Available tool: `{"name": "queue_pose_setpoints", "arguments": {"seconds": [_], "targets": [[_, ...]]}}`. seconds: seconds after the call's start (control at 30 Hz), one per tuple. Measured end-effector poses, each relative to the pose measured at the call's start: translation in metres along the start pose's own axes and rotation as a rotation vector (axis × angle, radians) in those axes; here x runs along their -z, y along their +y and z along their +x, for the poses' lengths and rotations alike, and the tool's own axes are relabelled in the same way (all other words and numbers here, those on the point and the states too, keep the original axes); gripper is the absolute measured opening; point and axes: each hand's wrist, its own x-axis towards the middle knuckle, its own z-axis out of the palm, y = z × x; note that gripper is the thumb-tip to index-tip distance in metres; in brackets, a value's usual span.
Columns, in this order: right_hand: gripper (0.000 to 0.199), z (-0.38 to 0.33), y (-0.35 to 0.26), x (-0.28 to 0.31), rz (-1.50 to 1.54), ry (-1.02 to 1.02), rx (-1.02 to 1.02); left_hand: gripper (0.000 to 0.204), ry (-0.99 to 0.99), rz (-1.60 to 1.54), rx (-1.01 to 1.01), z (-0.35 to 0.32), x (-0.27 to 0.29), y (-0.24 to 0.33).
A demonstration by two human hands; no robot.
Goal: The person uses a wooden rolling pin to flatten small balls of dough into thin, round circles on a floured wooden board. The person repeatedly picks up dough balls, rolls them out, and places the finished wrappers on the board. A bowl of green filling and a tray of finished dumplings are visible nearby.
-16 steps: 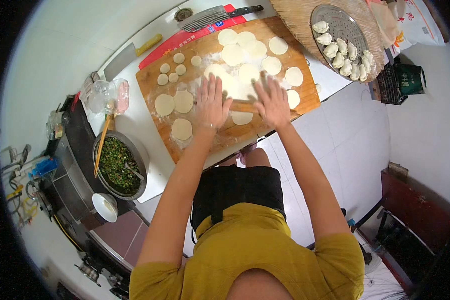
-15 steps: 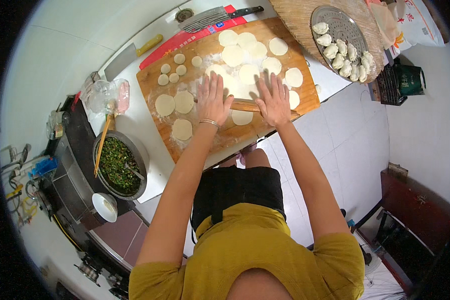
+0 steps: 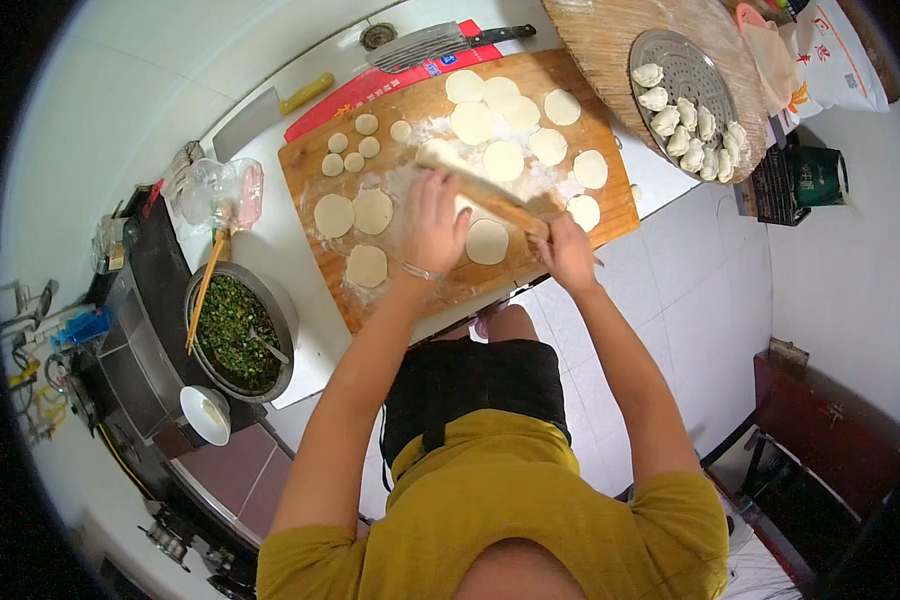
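Observation:
A wooden rolling pin (image 3: 502,205) is tilted across the middle of the floury wooden board (image 3: 315,280), blurred by motion. My right hand (image 3: 570,252) is closed around its right end at the board's near right. My left hand (image 3: 435,225) is beside the pin's left half, palm down, fingers stretched forward and a little blurred. Part of a dough sheet shows under the pin next to my left thumb. Several round flat wrappers (image 3: 503,160) lie around my hands, with another wrapper (image 3: 487,242) just in front. Small dough discs (image 3: 366,124) are grouped at the board's left.
Left of the board stands a pot of chopped green filling (image 3: 235,335) with chopsticks (image 3: 205,290) across its rim. A white bowl (image 3: 207,415) sits nearby. Two cleavers (image 3: 245,125) lie behind. A perforated metal tray (image 3: 682,65) of folded dumplings is at the far right.
The rolling pin has swung from nearly level to a slant, its left end going away from me. My right hand has gone from lying flat to gripping its end.

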Motion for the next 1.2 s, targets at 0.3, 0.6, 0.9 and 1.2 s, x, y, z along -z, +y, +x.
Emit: {"name": "queue_pose_setpoints", "arguments": {"seconds": [0.3, 0.6, 0.9, 1.2], "targets": [[0.03, -0.063, -0.011, 0.008, 0.268, 0.241, -0.397, 0.033, -0.338, -0.041, 0.342, -0.025, -0.071, 0.033], [0.026, -0.082, -0.013, 0.005, 0.404, 0.269, -0.539, 0.014, -0.463, -0.694, 0.26, -0.001, -0.042, -0.001], [0.025, -0.079, -0.019, 0.005, 0.427, 0.247, -0.573, 0.018, 0.017, -0.7, 0.493, 0.117, -0.022, -0.09], [0.028, -0.07, -0.022, 0.003, 0.399, 0.217, -0.52, 0.025, -0.063, 0.281, 0.149, 0.094, -0.023, -0.119]]}}
